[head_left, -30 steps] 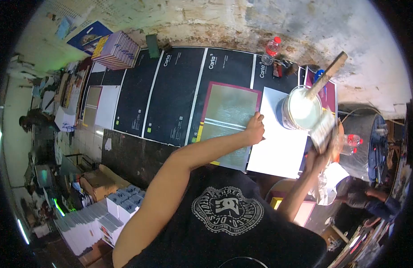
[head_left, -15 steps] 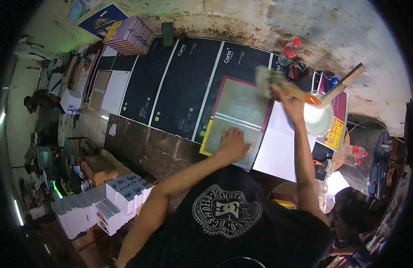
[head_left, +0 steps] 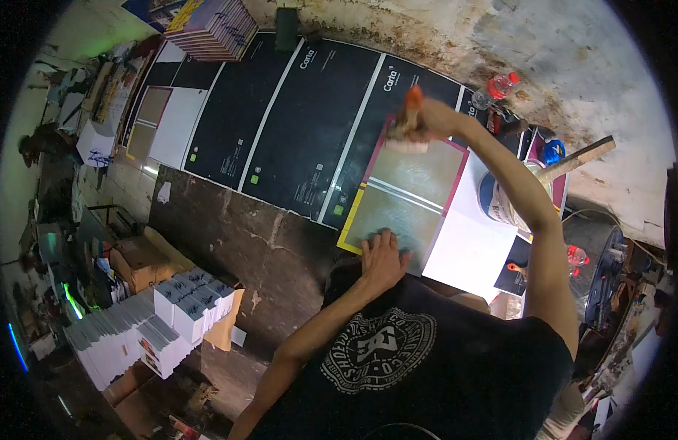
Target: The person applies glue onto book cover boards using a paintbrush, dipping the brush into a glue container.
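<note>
My right hand (head_left: pixel 425 122) is closed round the handle of a wide brush (head_left: pixel 412 110); its orange handle end points up. The bristles are over the upper left edge of a book cover (head_left: pixel 408 176), partly blurred. That cover has grey boards with a maroon and yellow border, and a wet sheen. Fingers spread, my left hand (head_left: pixel 383 257) lies on the lower edge of the cover. A white sheet (head_left: pixel 463 238) extends to the right of the cover. Behind my right forearm, a bucket (head_left: pixel 500 202) with a wooden stick (head_left: pixel 577 160) across it is partly hidden.
Black boards (head_left: pixel 309 125) cover the table. A book stack (head_left: pixel 218 33) stands at the back left, near another cover (head_left: pixel 149 121). Plastic bottles, one red-capped (head_left: pixel 496 89), are by the wall. Piles of printed pages (head_left: pixel 119 334) and a cardboard box (head_left: pixel 142 258) sit lower left.
My right hand has moved left with the brush, from beside the bucket to the cover's upper edge. My left hand stays on the cover. The view has shifted slightly.
</note>
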